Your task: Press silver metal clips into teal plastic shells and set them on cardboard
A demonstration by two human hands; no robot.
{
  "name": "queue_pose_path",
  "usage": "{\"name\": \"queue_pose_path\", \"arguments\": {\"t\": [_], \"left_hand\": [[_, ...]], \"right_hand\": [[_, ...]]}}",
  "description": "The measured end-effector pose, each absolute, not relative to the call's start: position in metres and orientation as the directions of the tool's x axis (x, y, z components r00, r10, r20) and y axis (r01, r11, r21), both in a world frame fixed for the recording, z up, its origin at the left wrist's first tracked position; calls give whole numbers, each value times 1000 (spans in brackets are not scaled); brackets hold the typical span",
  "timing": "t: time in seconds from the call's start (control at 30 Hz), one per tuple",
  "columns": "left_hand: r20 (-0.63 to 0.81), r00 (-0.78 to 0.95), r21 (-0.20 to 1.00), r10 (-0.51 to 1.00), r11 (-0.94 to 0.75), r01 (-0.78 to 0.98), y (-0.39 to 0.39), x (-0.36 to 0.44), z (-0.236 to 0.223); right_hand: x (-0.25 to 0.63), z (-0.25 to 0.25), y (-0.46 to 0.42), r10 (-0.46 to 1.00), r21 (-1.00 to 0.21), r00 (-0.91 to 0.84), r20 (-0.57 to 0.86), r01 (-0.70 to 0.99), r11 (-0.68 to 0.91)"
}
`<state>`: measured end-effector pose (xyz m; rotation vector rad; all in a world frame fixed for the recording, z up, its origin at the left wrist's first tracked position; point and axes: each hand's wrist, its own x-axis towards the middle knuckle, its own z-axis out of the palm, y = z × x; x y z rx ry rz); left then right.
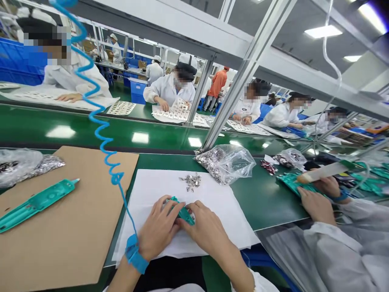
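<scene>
My left hand (161, 225) and my right hand (206, 227) both grip a teal plastic housing (186, 214) above white paper (144, 190). Fingers cover much of the housing, so its details are hidden. Just beyond it on the paper lies a small pile of silvery metal pieces (193, 181). A blue wrist strap (136, 254) is around my left wrist, with a coiled blue cord (105, 140) rising from it.
A clear bag of metal pieces (217, 160) stands behind the paper. Another teal housing (38, 202) lies on brown cardboard (73, 235) at left. At right, a co-worker's hands (319, 200) handle teal parts. A metal post (234, 93) rises beyond the bag.
</scene>
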<state>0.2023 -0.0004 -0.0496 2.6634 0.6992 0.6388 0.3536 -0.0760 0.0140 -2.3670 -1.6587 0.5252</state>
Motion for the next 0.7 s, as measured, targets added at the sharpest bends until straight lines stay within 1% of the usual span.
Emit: {"name": "queue_pose_path", "arguments": {"t": [0.13,0.2,0.27,0.33,0.37,0.43,0.5,0.57,0.7], "left_hand": [[338,805,441,488,-837,323,-2,201,-43],[345,803,457,485,-835,308,-4,200,-38],[367,785,465,499,-830,310,-5,199,-34],[403,748,466,527,-822,328,-6,198,-31],[422,724,468,546,-815,342,-6,198,-31],[465,665,474,584,-799,370,-5,198,-30],[515,599,478,613,-785,394,-3,200,-30],[563,537,474,629,-777,414,-1,200,-29],[599,454,474,660,-749,464,0,197,-22]], "right_hand": [[364,18,-79,949,-464,252,-189,829,-312],[373,23,-89,948,-496,257,-186,809,-316],[390,27,-107,938,-505,301,-169,791,-345],[420,29,-130,908,-508,398,-132,760,-407],[440,29,-142,864,-492,493,-106,729,-476],[483,24,-161,733,-408,675,-86,647,-644],[526,13,-171,617,-316,785,-52,574,-756],[561,-1,-169,559,-252,828,-53,530,-810],[603,-24,-139,534,-179,844,-41,520,-835]]}}
